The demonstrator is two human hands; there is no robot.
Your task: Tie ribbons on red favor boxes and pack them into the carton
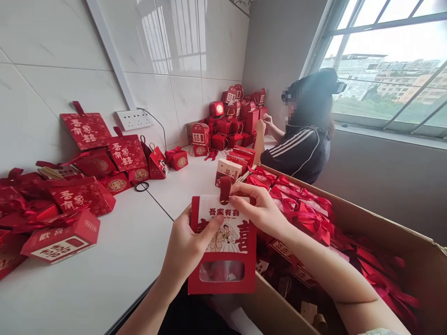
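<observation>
A red gift box (pixel 223 274) with a cream printed panel, a drawn wedding couple and a clear window is held upright at the centre. My left hand (pixel 195 237) grips its left side, the thumb lying across the printed front. At the top, my right hand (pixel 260 209) has its fingers closed at the dark red ribbon loop (pixel 225 187), which stands up from the box's top edge. The right fingertips are partly hidden behind the loop and panel.
An open cardboard carton (pixel 384 221) full of red boxes with ribbons stands at the right. Red boxes (pixel 59 242) are heaped on the white table (pixel 139 260) at the left, more (pixel 223 125) by the wall. A person (pixel 303 144) sits beyond the carton.
</observation>
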